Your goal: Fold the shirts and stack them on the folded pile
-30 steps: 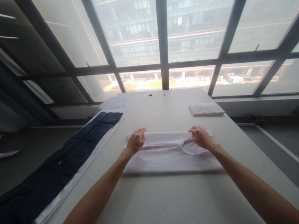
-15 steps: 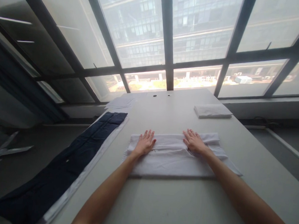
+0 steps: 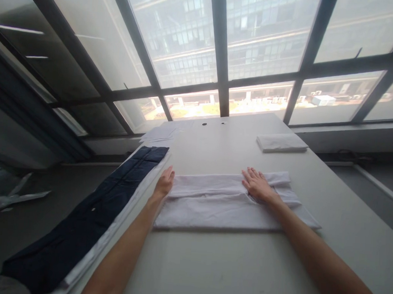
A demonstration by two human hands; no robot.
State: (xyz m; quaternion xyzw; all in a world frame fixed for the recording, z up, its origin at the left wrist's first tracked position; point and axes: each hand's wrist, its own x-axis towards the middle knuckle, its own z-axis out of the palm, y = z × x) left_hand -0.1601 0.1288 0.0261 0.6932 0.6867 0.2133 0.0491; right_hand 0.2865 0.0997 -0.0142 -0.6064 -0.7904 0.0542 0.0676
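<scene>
A white cloth garment (image 3: 206, 213) lies folded in a wide strip before me, with creases along its middle and a layer turned over at its far side. My left hand (image 3: 165, 181) is at its far left corner, fingers drawn together on the edge; the fingertips show only in part. Flat on the right part of the cloth rests my right hand (image 3: 257, 185), its fingers spread and pointing away from me. A small pucker shows in the fabric beside that palm.
Dark navy trousers (image 3: 115, 191) lie lengthwise over white fabric along the left edge of the white table (image 3: 223, 267). A folded white cloth (image 3: 280, 143) sits at the back right. White sheets (image 3: 159, 133) lie at the back left. Large windows rise behind the table.
My left hand has moved left, from lying spread on the cloth to its far left corner, where its fingers are drawn together. My right hand stays flat in nearly the same place.
</scene>
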